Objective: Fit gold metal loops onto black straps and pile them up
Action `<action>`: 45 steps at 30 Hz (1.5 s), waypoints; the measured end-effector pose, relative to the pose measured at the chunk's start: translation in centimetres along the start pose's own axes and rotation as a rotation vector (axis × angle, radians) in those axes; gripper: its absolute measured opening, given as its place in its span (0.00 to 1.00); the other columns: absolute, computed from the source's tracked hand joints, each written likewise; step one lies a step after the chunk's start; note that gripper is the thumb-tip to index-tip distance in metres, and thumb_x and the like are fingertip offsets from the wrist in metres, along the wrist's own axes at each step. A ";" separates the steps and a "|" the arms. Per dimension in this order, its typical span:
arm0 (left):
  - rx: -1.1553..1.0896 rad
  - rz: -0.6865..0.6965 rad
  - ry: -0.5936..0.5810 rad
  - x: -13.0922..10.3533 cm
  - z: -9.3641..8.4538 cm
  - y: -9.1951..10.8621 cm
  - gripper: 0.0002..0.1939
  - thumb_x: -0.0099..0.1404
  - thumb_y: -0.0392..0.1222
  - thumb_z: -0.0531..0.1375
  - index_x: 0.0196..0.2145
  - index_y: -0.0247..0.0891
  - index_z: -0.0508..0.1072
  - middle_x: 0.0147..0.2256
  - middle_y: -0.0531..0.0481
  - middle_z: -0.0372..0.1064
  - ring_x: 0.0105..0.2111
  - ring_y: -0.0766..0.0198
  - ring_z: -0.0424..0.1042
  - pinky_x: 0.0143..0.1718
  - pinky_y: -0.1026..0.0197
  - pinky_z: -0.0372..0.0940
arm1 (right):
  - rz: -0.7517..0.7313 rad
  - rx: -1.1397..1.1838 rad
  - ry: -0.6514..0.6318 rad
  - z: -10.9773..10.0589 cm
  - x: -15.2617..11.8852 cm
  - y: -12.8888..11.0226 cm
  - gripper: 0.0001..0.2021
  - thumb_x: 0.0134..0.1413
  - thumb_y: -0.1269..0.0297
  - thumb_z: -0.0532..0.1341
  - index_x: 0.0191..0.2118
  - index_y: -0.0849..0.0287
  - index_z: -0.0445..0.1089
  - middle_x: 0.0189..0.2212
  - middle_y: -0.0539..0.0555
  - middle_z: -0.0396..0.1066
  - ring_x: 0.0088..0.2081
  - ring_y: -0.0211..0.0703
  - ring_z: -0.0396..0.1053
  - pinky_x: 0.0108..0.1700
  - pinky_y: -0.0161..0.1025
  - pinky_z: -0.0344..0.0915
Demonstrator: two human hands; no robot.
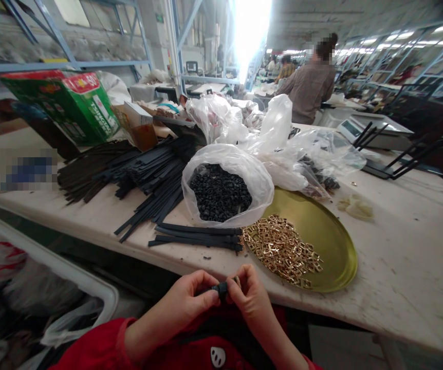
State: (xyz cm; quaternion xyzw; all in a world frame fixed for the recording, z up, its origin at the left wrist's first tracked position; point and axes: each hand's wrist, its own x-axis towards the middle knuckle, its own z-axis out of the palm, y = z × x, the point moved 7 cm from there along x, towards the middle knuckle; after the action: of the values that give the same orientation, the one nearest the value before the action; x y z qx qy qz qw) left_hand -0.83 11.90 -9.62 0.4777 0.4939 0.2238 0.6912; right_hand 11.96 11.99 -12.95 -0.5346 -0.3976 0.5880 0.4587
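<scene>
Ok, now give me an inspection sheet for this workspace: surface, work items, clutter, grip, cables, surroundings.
Surface: pale table, scuffed, with dark specks.
Work items: dark straps heaped; open plastic bag of small black pieces; gold tray holding gold-coloured metal pieces.
Clutter: green carton; clear bags behind the open one.
Grip: left hand and right hand both pinch a small dark piece.
Cables: nothing seen.
Surroundings: blue shelving; person beyond the table, back turned.
</scene>
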 end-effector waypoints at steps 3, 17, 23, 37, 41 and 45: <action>-0.035 -0.054 -0.018 -0.1 0.2 -0.5 0.12 0.50 0.43 0.61 0.31 0.33 0.69 0.27 0.51 0.71 0.29 0.65 0.68 0.32 0.64 0.61 | 0.018 -0.046 -0.164 0.8 -0.6 0.3 0.14 0.49 0.52 0.58 0.29 0.56 0.56 0.17 0.42 0.58 0.17 0.31 0.55 0.19 0.29 0.51; 0.139 -0.141 -0.058 -0.4 0.9 -3.1 0.13 0.53 0.41 0.56 0.35 0.33 0.71 0.23 0.55 0.69 0.20 0.71 0.63 0.20 0.70 0.53 | -0.194 -0.414 -0.223 1.2 -3.3 0.4 0.03 0.55 0.66 0.53 0.30 0.57 0.62 0.26 0.48 0.64 0.28 0.37 0.60 0.29 0.33 0.56; 0.220 -0.108 -0.072 -0.3 1.5 -3.1 0.10 0.52 0.37 0.55 0.33 0.32 0.71 0.26 0.53 0.71 0.24 0.68 0.67 0.25 0.68 0.58 | -0.148 -0.398 -0.315 0.9 -3.6 0.8 0.04 0.56 0.68 0.51 0.36 0.56 0.62 0.29 0.48 0.66 0.30 0.38 0.63 0.31 0.33 0.58; 0.096 -0.116 -0.155 -0.7 2.0 -2.9 0.13 0.51 0.34 0.55 0.37 0.33 0.69 0.28 0.55 0.68 0.26 0.69 0.65 0.26 0.69 0.58 | -0.211 -0.496 -0.422 1.8 -4.8 -0.7 0.10 0.57 0.72 0.48 0.44 0.55 0.58 0.35 0.52 0.69 0.35 0.40 0.67 0.37 0.34 0.61; -0.078 -0.181 -0.243 -1.2 2.5 -3.1 0.14 0.51 0.33 0.55 0.38 0.35 0.67 0.26 0.57 0.67 0.24 0.72 0.64 0.28 0.68 0.60 | -0.190 -0.500 -0.469 1.7 -4.8 -1.0 0.11 0.57 0.73 0.48 0.45 0.55 0.57 0.36 0.52 0.69 0.36 0.39 0.67 0.38 0.34 0.61; -0.164 -0.226 -0.203 -1.1 2.7 -3.5 0.12 0.50 0.35 0.58 0.35 0.35 0.66 0.22 0.61 0.62 0.21 0.74 0.62 0.29 0.67 0.62 | -0.197 -0.435 -0.500 1.8 -5.2 -0.9 0.09 0.60 0.70 0.47 0.44 0.55 0.57 0.37 0.52 0.68 0.38 0.39 0.66 0.39 0.34 0.61</action>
State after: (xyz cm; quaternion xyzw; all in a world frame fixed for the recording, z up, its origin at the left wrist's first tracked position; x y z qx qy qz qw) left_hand 0.57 8.25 -12.05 0.3813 0.4522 0.1348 0.7949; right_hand 10.29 7.25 -10.48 -0.4183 -0.6634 0.5552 0.2769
